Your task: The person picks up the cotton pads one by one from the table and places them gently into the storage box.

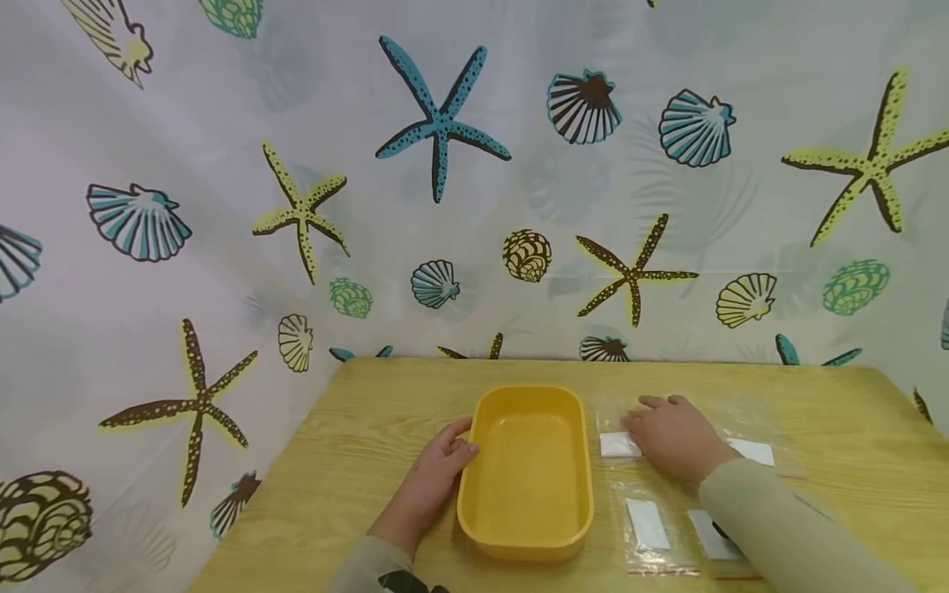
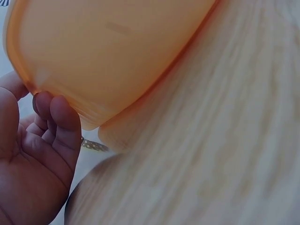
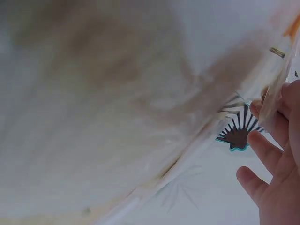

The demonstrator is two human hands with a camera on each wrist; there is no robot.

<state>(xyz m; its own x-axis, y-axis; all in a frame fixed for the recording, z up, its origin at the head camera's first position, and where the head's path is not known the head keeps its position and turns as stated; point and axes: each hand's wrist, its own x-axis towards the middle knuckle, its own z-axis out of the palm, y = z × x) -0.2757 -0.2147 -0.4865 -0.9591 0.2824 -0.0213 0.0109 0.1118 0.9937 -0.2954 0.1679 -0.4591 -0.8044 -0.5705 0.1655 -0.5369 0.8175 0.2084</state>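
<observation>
A yellow plastic basin (image 1: 526, 527) stands on the wooden table, nothing inside it. At its left rim, my left hand (image 1: 437, 469) grips the wall, the thumb at the edge and the fingers outside; the left wrist view shows the fingers (image 2: 65, 112) bent against the basin (image 2: 117, 61). On the basin's other side, my right hand (image 1: 676, 436) is over a clear plastic bag with a white card (image 1: 619, 445). In the right wrist view that hand (image 3: 281, 164) pinches a thin clear plastic edge (image 3: 271, 105) between thumb and finger; its other fingers are spread.
More clear bags with white inserts lie around the right forearm: one in front (image 1: 647, 525), one partly under the sleeve (image 1: 714, 539), one beyond the wrist (image 1: 752, 451). A shell-and-starfish curtain (image 1: 474, 313) hangs behind and beside the table (image 1: 400, 387).
</observation>
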